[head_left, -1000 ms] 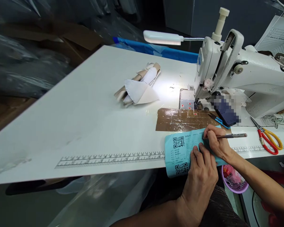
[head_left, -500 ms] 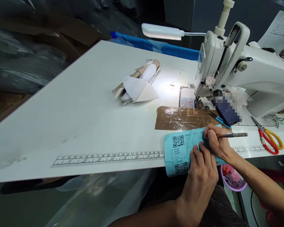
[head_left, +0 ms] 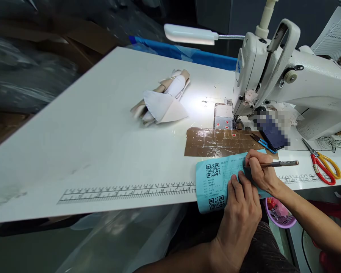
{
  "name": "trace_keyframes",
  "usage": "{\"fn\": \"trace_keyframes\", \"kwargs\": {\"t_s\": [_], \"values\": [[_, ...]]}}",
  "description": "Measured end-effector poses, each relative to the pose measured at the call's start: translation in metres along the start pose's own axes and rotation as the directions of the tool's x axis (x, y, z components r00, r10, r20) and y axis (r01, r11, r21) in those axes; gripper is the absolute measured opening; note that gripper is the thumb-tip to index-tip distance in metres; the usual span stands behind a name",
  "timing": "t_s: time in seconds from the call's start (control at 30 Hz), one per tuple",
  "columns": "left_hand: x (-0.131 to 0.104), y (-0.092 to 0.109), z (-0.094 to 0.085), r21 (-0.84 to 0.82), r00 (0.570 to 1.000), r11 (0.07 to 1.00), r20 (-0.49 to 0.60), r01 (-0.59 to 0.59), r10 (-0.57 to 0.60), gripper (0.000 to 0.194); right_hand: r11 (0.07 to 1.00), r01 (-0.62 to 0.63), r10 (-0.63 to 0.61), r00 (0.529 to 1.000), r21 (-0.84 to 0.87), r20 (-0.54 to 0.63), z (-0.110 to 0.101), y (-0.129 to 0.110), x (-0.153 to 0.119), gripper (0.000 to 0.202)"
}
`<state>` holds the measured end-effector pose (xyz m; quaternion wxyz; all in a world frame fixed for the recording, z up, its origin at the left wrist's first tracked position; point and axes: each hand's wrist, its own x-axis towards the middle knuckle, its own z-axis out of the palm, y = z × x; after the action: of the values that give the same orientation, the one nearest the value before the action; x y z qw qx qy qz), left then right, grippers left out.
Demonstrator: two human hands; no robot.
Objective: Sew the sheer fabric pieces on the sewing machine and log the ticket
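Observation:
A blue printed card (head_left: 211, 187) with QR codes lies at the table's front edge, its lower left corner overhanging. My left hand (head_left: 242, 204) rests on it with the fingers stretched out, pressing it down. In my right hand (head_left: 261, 172) a pen (head_left: 282, 163) is gripped, its tip hidden behind the fingers at the card's upper right. Just beyond the card, a strip of brown tape (head_left: 213, 142) covers part of the table. Blue thread snips (head_left: 263, 143) and a dark phone (head_left: 272, 134), partly blurred out, lie past my right hand.
A white sewing machine (head_left: 272, 72) with a lamp (head_left: 190, 35) stands at the back right. Folded beige and white fabric pieces (head_left: 165, 98) lie mid-table. Red and yellow scissors (head_left: 324, 163) lie at right. A purple basket (head_left: 285, 223) sits below the table edge.
The view has shifted slightly, so the table and machine sit a little further left. Both hands stay on the card, and the pen is in nearly the same place.

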<state>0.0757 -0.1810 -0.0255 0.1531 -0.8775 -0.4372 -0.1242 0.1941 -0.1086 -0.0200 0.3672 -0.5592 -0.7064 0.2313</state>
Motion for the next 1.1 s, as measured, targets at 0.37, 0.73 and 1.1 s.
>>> {"fn": "trace_keyframes", "kwargs": {"t_s": [0.37, 0.73, 1.1], "values": [[0.0, 0.0, 0.0, 0.012, 1.0, 1.0, -0.003, 0.006, -0.006, 0.038, 1.0, -0.006, 0.004, 0.99, -0.014, -0.143, 0.0, 0.0, -0.002, 0.025], [-0.006, 0.0, 0.001, -0.067, 0.999, 0.996, -0.008, 0.052, -0.053, 0.041, 0.951, 0.13, -0.164, 0.981, 0.28, 0.101, 0.0, 0.001, -0.003, 0.022], [-0.004, 0.001, -0.002, 0.04, 0.999, 0.999, -0.039, 0.018, -0.017, 0.039, 0.932, 0.312, -0.346, 0.916, 0.183, 0.201, -0.005, -0.003, -0.002, 0.022]]}}
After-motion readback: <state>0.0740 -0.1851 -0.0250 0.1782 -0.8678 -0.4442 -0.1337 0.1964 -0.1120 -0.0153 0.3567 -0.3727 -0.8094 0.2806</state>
